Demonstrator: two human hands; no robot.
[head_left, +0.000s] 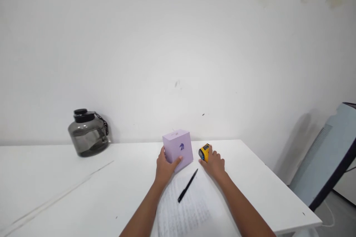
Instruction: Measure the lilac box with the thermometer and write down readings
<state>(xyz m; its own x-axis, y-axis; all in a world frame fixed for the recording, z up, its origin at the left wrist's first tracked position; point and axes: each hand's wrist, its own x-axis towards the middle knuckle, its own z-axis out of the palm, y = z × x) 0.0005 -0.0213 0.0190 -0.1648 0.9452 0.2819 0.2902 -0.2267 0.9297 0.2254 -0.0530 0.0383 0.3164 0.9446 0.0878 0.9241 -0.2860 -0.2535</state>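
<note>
My left hand grips a light purple box by its lower left side, thumb across the front face. A dark emblem shows on that face, and the box stands slightly turned at the back of the table. To the right, my right hand is closed around a yellow and black tape measure, which rests on the table. Between my forearms lies a black pen on sheets of handwritten paper.
A dark translucent water jug with a black lid stands at the back left of the white table. Behind is a white wall. Past the table's right edge leans a pale grey-blue appliance.
</note>
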